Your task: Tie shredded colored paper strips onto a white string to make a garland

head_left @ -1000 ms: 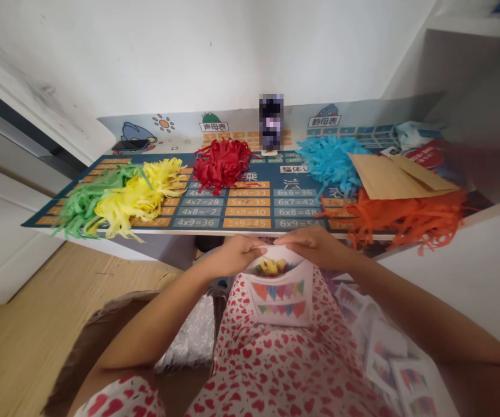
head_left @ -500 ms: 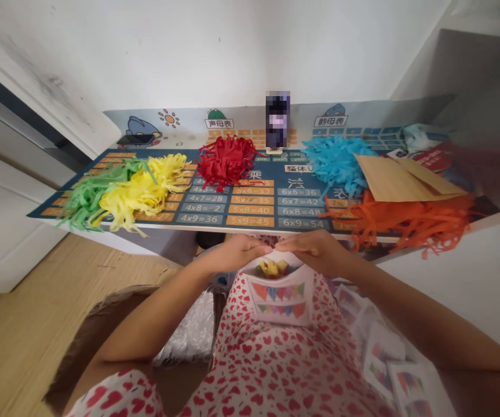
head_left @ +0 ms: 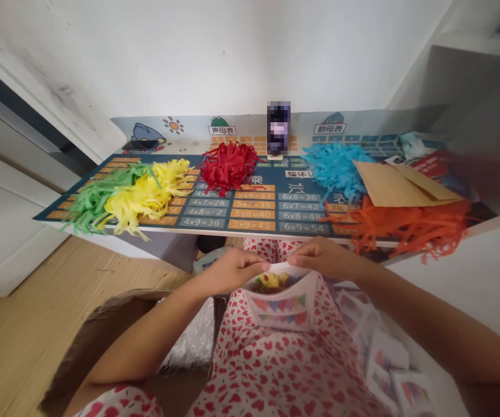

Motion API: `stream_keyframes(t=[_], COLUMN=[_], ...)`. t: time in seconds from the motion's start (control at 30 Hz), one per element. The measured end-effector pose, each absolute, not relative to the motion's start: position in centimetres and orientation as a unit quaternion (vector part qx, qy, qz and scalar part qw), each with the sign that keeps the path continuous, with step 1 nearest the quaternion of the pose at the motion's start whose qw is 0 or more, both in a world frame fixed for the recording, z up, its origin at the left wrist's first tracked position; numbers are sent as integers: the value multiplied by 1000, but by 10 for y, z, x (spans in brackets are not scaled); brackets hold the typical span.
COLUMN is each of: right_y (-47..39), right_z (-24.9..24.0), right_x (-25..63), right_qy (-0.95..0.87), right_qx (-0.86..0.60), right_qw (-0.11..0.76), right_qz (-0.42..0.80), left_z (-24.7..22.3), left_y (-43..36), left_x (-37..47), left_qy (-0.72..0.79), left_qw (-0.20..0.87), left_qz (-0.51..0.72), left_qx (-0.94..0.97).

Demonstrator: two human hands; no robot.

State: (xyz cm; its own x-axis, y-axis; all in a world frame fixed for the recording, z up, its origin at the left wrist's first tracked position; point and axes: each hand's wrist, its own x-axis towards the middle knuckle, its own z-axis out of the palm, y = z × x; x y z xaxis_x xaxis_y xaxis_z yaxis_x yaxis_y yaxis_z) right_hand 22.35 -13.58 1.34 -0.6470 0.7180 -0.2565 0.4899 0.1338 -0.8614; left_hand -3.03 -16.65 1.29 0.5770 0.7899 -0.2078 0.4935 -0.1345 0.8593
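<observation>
A small white pouch (head_left: 281, 310) printed with coloured bunting hangs over my lap, its mouth open and yellow, green and red strips showing inside. My left hand (head_left: 236, 269) pinches the upper left of its rim between thumb and fingers. At the upper right of the same rim, my right hand (head_left: 319, 256) grips with thumb and fingers. On the desk beyond lie heaps of cut strips: green (head_left: 102, 197), yellow (head_left: 145, 194), red (head_left: 229, 167), blue (head_left: 339, 171) and orange (head_left: 410, 223).
A brown paper envelope (head_left: 400, 184) rests on the orange strips. An upright phone-like object (head_left: 278, 130), blurred out, stands at the back of the desk (head_left: 250, 232). More printed pouches (head_left: 386, 359) lie at my right; a cardboard box (head_left: 97, 341) with white filling is at my left.
Both hands and the pouch rim sit slightly lower in view. The fingers now grip the rim more visibly, and the pouch's mouth looks a little wider. The whole view has shifted slightly.
</observation>
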Motion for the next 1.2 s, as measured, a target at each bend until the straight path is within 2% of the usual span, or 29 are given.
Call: stream_keyframes(t=[0.57,0.67,0.87,0.97,1.07,1.2], right_y=[-174,-174,-176,-177,-178,-180], right_z=[21,19,21,23,23,25], right_x=[226,227,223,222,221,222], right_qy=[-846,-848,-847,-844,-845,-848], right_qx=[-373,-370,-375,-376,-374,-365], right_qw=[116,117,119,123,125,120], right_qz=[363,361,357,363,360,366], left_z=[6,6,2,0,5,21], left_y=[-214,-217,-225,-229,-231,-228], left_x=[-36,-37,-35,-32,-30,-31], left_qy=[447,433,424,436,444,440], left_qw=[381,315,97,48,80,229], left_qz=[259,258,232,231,253,220], left_qx=[767,804,870,868,856,840])
